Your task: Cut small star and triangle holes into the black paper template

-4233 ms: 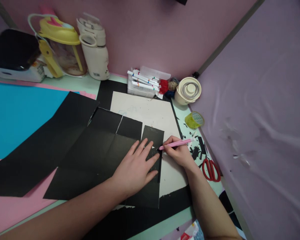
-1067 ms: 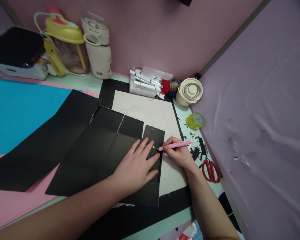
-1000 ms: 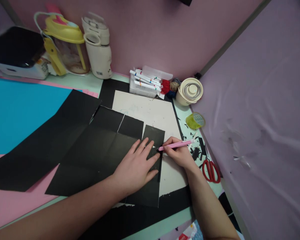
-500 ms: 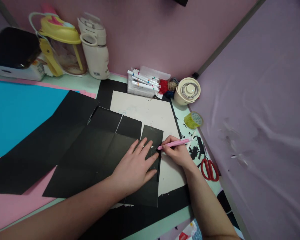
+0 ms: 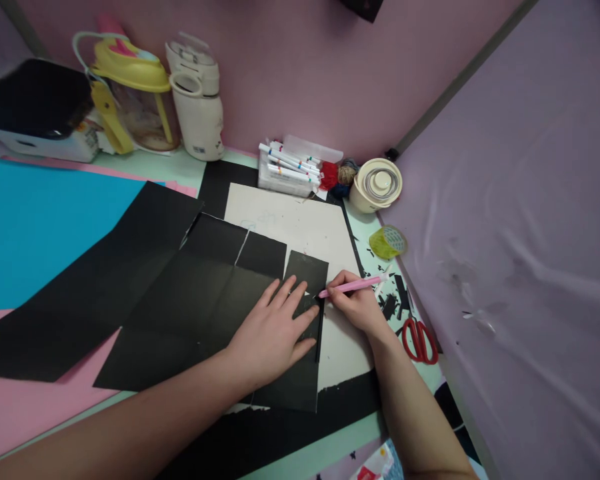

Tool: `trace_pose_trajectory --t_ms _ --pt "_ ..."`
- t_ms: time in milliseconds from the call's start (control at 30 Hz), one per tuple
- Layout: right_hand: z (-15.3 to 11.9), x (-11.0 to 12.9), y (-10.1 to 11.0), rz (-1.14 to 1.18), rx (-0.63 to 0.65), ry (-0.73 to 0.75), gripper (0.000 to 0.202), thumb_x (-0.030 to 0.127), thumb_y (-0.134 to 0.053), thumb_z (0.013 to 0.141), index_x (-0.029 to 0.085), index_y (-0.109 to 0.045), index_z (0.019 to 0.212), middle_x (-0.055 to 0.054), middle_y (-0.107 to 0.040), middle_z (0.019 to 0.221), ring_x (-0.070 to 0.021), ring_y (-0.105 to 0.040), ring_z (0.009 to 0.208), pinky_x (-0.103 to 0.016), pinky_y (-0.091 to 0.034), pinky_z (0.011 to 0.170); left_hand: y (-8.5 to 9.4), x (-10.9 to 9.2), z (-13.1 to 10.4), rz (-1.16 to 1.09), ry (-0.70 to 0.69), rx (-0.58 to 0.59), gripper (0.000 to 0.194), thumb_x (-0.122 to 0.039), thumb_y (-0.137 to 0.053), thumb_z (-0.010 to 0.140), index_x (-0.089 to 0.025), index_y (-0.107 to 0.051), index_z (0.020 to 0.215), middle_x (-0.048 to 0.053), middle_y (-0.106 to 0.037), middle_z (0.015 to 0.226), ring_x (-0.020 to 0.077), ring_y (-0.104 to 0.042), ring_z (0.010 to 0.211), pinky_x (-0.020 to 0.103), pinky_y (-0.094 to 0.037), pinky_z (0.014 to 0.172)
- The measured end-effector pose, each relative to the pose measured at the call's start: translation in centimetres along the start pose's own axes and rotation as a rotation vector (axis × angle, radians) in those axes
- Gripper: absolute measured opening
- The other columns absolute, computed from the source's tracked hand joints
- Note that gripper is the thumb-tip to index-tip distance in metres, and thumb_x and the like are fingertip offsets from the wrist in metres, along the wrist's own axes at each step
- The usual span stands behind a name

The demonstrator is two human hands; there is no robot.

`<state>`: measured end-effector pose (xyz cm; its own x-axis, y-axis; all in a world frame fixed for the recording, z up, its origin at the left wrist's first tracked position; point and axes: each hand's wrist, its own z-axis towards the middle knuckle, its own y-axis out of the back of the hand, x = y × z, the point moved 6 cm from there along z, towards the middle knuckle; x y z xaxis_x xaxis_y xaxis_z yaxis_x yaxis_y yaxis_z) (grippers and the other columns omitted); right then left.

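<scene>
Flat on the black paper [image 5: 200, 300], my left hand [image 5: 273, 333] has its fingers spread and holds nothing. The paper has slits along its far edge and lies partly over a white board [image 5: 350, 347]. Just right of it, my right hand [image 5: 353, 303] is closed round a pink pen-shaped tool [image 5: 357, 285]. Its tip touches the black paper near the right edge, a little beyond my left fingertips. Whether the tip is a blade or a nib is too small to tell.
Red-handled scissors [image 5: 420, 341] and black scraps [image 5: 390, 305] lie right of my right hand. Farther back are a tape roll [image 5: 387, 241], a cream round container [image 5: 376, 185], a box of markers [image 5: 287, 177], a white bottle [image 5: 200, 110] and a yellow-lidded jug [image 5: 140, 100]. Blue paper [image 5: 45, 227] lies left.
The whole view has shifted slightly. The pink tool's tip has moved a little rightward toward the edge of the black paper. My left hand stays in place on the paper.
</scene>
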<state>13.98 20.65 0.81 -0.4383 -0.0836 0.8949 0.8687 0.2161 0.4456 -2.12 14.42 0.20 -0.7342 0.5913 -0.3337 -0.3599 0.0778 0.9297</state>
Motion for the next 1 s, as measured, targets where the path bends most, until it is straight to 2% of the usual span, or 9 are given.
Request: trace_pose_trajectory --t_ms 233,700,1000 --pt "-0.12 -0.05 -0.18 0.016 0.039 0.008 0.009 0.025 -0.063 0.081 0.019 -0.060 0.076 -0.001 -0.065 0.071 -0.0140 -0.056 0.063 -0.025 -0.041 0.058 0.04 -0.03 -0.06 0.014 -0.007 0.002 0.049 -0.052 -0.048 0.094 -0.027 -0.054 0.136 0.012 -0.038 0.153 0.0341 -0.024 0.145 0.050 -0.019 0.117" --pt "-0.21 -0.09 -0.46 0.019 0.065 0.010 0.003 0.021 -0.062 0.081 0.019 -0.062 0.078 -0.002 -0.068 0.076 -0.0151 -0.061 0.070 -0.025 -0.044 0.062 0.14 -0.05 -0.10 0.017 -0.010 -0.001 0.049 -0.052 -0.049 0.094 -0.027 -0.054 0.136 0.012 -0.038 0.152 0.0339 -0.024 0.145 0.050 -0.018 0.116" --pt "-0.08 0.09 -0.21 -0.011 0.020 -0.003 0.007 0.024 -0.062 0.079 0.020 -0.059 0.074 -0.002 -0.067 0.072 -0.0152 -0.058 0.066 -0.026 -0.042 0.060 0.06 0.00 0.01 0.016 -0.010 0.000 0.048 -0.052 -0.047 0.094 -0.027 -0.055 0.135 0.012 -0.038 0.153 0.0339 -0.023 0.145 0.050 -0.019 0.116"
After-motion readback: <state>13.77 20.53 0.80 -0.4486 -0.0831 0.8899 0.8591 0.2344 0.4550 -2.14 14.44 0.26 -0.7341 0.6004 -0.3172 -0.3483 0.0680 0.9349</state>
